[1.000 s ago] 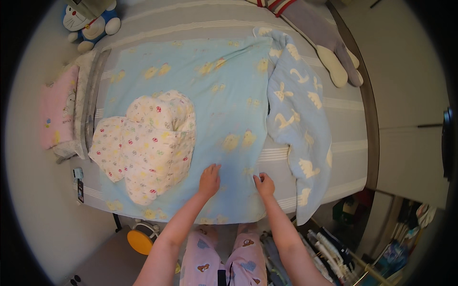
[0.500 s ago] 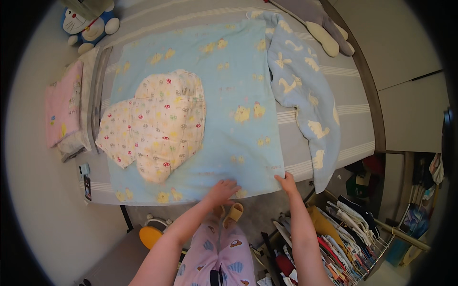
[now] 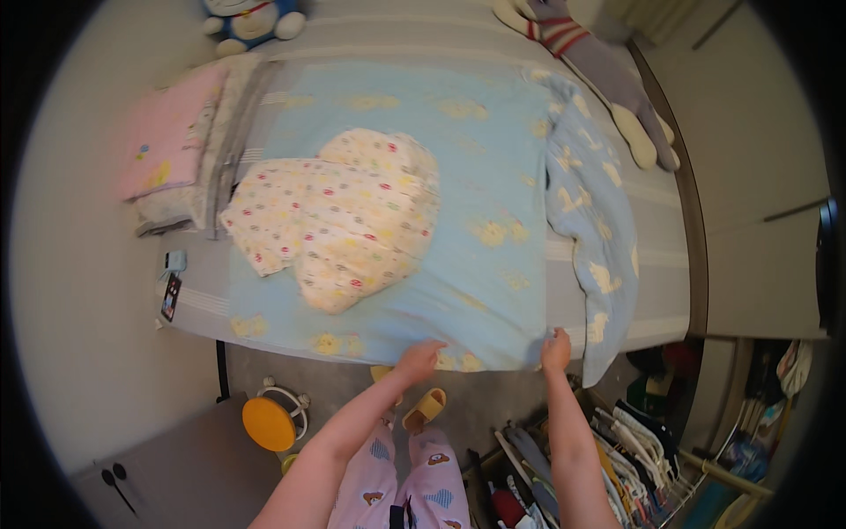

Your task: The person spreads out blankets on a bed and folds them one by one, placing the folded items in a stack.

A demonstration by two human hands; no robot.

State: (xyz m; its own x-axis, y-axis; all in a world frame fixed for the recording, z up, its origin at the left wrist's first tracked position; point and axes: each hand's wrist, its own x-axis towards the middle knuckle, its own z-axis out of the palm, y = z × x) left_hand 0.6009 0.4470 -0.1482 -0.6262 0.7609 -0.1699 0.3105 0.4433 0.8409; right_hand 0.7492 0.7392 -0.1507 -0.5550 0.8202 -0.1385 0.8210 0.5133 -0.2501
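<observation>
A light-blue blanket (image 3: 493, 282) with yellow chicks lies spread over the bed. My right hand (image 3: 555, 351) pinches its near right corner, at the front edge of the bed. Further left along the same edge, my left hand (image 3: 419, 361) has its fingers closed on the cloth, and creases run out from there. On the blanket's left half rests a white, mushroom-patterned baby garment (image 3: 352, 220), slightly crumpled; neither hand touches it. Beside the blanket's right edge stretches a bunched blue quilt (image 3: 592, 229) with pale animal shapes.
Pillows with a folded pink cloth (image 3: 176, 132) sit at the left, near a phone (image 3: 171, 297). Plush toys (image 3: 256, 25) lie along the far side. On the floor stand a yellow stool (image 3: 269, 423) and a rack of hanging clothes (image 3: 626, 458). A cabinet (image 3: 758, 159) borders the right.
My left hand's fingers, spread flat before, have closed on the blanket, and creases have formed there. My right hand keeps its corner. The whole view has shifted and blurs slightly.
</observation>
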